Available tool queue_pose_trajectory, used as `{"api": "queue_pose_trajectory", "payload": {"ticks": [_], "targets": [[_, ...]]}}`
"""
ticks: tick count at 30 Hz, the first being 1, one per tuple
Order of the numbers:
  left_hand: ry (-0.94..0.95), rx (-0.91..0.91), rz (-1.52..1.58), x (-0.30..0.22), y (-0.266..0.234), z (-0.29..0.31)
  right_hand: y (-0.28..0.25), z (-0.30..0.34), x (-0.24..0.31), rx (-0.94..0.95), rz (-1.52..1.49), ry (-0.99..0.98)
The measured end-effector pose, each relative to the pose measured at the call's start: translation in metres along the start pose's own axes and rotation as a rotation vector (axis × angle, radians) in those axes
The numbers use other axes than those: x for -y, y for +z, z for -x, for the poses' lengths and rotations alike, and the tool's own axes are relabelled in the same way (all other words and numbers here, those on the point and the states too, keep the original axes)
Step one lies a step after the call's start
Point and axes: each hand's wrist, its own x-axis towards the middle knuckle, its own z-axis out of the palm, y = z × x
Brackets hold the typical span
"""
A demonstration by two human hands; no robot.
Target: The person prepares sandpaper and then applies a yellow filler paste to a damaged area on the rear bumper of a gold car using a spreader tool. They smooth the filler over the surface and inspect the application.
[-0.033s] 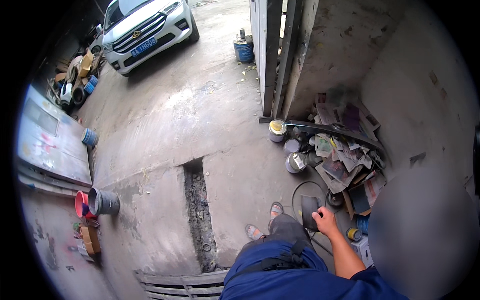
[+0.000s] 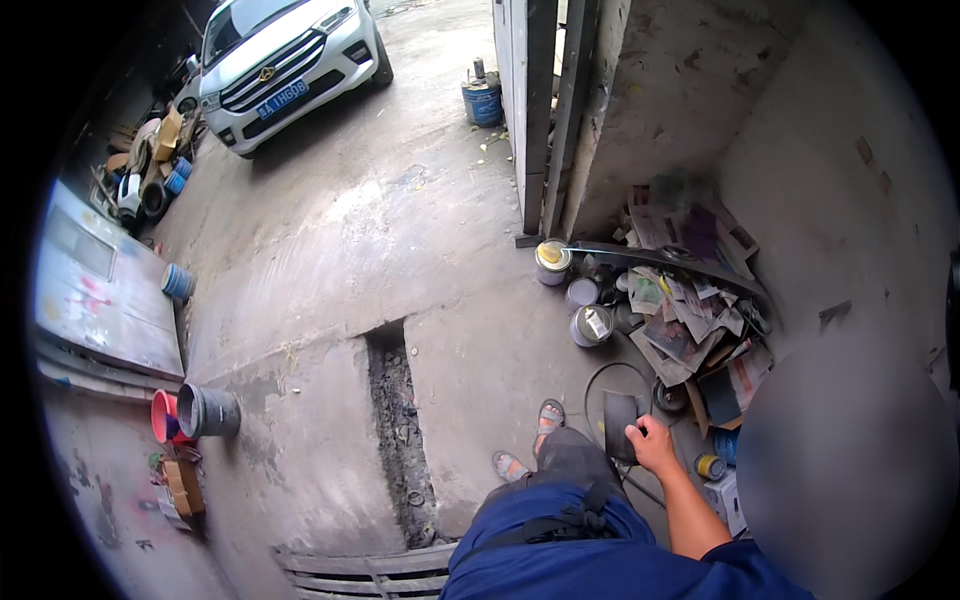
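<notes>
My right hand (image 2: pixel 652 443) is low in front of me at the right, its fingers closed on the edge of a dark grey, slightly curved sheet (image 2: pixel 621 415). The sheet looks thin and roughly rectangular; what it is made of I cannot make out. Below and beside it a thin hose (image 2: pixel 592 385) loops over the floor. My left hand is out of view.
Paint cans (image 2: pixel 590 326) and a pile of old papers (image 2: pixel 690 320) lie along the right wall, a long dark strip (image 2: pixel 690 262) across them. A rubble-filled trench (image 2: pixel 398 430) cuts the floor. Buckets (image 2: pixel 212 408) stand left; a white car (image 2: pixel 285 75) is parked ahead.
</notes>
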Motion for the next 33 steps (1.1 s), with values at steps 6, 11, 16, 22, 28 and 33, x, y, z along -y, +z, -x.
{"api": "queue_pose_trajectory", "payload": {"ticks": [6,11,16,22,28,33], "targets": [[0.340,-0.526,-0.121,-0.235,-0.071,-0.050,0.033,-0.064,0.052,0.138,-0.354,0.224],[0.609,-0.428,-0.002,-0.382,-0.084,-0.178,0.077,-0.147,0.085,0.306,-0.623,0.201],[0.561,-0.366,0.135,-0.455,-0.083,-0.262,0.077,-0.214,0.112,0.388,-0.470,0.164],[0.472,-0.219,0.357,-0.507,-0.089,-0.323,0.092,-0.273,0.086,0.317,-0.445,0.126],[0.509,-0.182,0.501,-0.526,-0.103,-0.371,0.108,-0.307,0.065,0.381,-0.431,0.292],[0.486,-0.259,0.574,-0.529,-0.121,-0.411,0.138,-0.296,0.049,0.290,-0.511,0.349]]}}
